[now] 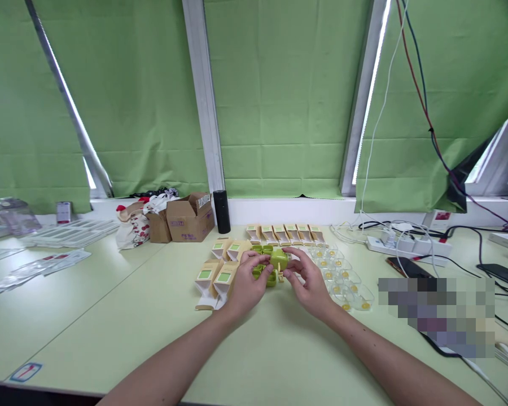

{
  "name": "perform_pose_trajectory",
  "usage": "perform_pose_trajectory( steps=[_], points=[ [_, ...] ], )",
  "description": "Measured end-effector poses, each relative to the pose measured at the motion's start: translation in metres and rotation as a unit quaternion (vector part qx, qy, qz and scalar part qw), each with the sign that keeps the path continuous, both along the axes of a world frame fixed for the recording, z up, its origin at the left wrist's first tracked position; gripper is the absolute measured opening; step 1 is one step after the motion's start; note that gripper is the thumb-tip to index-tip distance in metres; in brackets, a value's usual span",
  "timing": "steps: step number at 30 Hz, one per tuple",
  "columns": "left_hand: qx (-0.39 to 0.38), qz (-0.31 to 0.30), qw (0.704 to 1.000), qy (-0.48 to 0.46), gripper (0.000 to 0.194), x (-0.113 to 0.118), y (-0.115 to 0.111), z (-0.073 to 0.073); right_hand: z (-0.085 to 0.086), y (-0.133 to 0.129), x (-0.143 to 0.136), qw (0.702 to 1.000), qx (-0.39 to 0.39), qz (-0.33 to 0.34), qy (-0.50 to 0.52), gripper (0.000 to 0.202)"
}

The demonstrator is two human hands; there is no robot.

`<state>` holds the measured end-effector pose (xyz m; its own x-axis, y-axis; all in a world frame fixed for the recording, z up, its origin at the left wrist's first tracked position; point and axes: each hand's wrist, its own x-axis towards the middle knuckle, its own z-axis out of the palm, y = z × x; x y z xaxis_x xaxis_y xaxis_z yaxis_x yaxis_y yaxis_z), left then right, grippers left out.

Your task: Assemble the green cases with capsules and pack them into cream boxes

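over the table (131, 316), your l hand (248, 285) & r hand (311, 279) pinch a green box (279, 259) w/ fingertips; it might slip & bump the green cups (271, 279) b/c they're so near.

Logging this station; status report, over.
Left hand and right hand: fingers on small glossy green box. Similar green boxes close by left hand. Clear plastic containers beside right hand.
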<state>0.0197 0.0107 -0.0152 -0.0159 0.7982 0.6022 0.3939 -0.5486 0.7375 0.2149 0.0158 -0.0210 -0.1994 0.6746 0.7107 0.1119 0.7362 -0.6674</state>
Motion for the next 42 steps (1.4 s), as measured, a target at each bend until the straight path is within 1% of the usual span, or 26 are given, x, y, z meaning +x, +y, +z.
perform_pose_trajectory(
  steps=[3, 5, 11, 14, 17, 20, 21, 24, 26, 30, 33, 36, 38, 40, 41, 42],
  points=[
    [-0.016, 0.001, 1.0, -0.02, 0.027, 0.0, 0.002, 0.001, -0.004, 0.002, 0.0, 1.0, 0.022, 0.005, -0.005, 0.051],
    [-0.025, 0.0, 0.999, -0.02, 0.03, 0.0, 0.003, 0.002, -0.006, 0.004, -0.001, 1.0, 0.027, -0.005, -0.012, 0.052],
    [-0.041, -0.004, 0.999, -0.001, 0.034, 0.001, 0.003, 0.003, -0.006, 0.006, -0.001, 0.999, 0.026, -0.03, -0.015, 0.042],
    [-0.047, -0.008, 0.999, 0.007, 0.035, 0.002, 0.003, 0.002, -0.004, 0.006, -0.001, 0.999, 0.0, -0.041, -0.02, 0.039],
    [-0.049, -0.003, 0.999, 0.01, 0.036, 0.001, 0.003, 0.002, -0.004, 0.005, -0.002, 0.999, -0.028, -0.034, -0.004, 0.037],
    [-0.024, 0.001, 1.0, 0.015, 0.034, 0.0, -0.001, 0.002, -0.004, 0.005, -0.002, 0.999, -0.039, -0.02, 0.023, 0.038],
    [-0.01, -0.004, 1.0, 0.022, 0.036, -0.001, -0.002, 0.003, -0.004, 0.005, -0.002, 0.999, -0.039, -0.017, 0.026, 0.039],
    [0.026, -0.026, 0.997, 0.06, 0.053, 0.0, -0.008, 0.007, -0.002, 0.003, -0.002, 0.999, -0.025, -0.012, 0.018, 0.041],
    [0.04, -0.037, 0.995, 0.088, 0.058, 0.001, -0.011, 0.011, -0.001, 0.002, -0.002, 1.0, -0.012, -0.009, 0.005, 0.042],
    [0.051, -0.061, 0.987, 0.139, 0.057, 0.003, -0.013, 0.016, -0.002, 0.0, -0.001, 0.999, 0.015, -0.025, -0.03, 0.047],
    [0.052, -0.063, 0.984, 0.157, 0.055, 0.003, -0.013, 0.017, -0.002, -0.001, -0.001, 0.997, 0.035, -0.044, -0.052, 0.051],
    [0.033, -0.058, 0.989, 0.134, 0.05, 0.003, -0.012, 0.016, 0.007, 0.0, 0.005, 0.994, 0.053, -0.052, -0.081, 0.05],
    [0.013, -0.043, 0.994, 0.101, 0.047, 0.003, -0.011, 0.013, 0.018, 0.004, 0.013, 0.991, 0.071, -0.066, -0.093, 0.041],
    [-0.011, -0.02, 0.998, 0.06, 0.047, 0.002, -0.008, 0.01, 0.03, 0.009, 0.024, 0.985, 0.086, -0.11, -0.099, 0.025],
    [-0.023, -0.01, 0.999, 0.039, 0.048, 0.001, -0.006, 0.008, 0.035, 0.011, 0.03, 0.979, 0.092, -0.136, -0.123, 0.018],
    [-0.033, -0.003, 0.999, 0.019, 0.047, 0.0, -0.004, 0.006, 0.039, 0.013, 0.035, 0.97, 0.094, -0.154, -0.162, 0.015]
  ],
)
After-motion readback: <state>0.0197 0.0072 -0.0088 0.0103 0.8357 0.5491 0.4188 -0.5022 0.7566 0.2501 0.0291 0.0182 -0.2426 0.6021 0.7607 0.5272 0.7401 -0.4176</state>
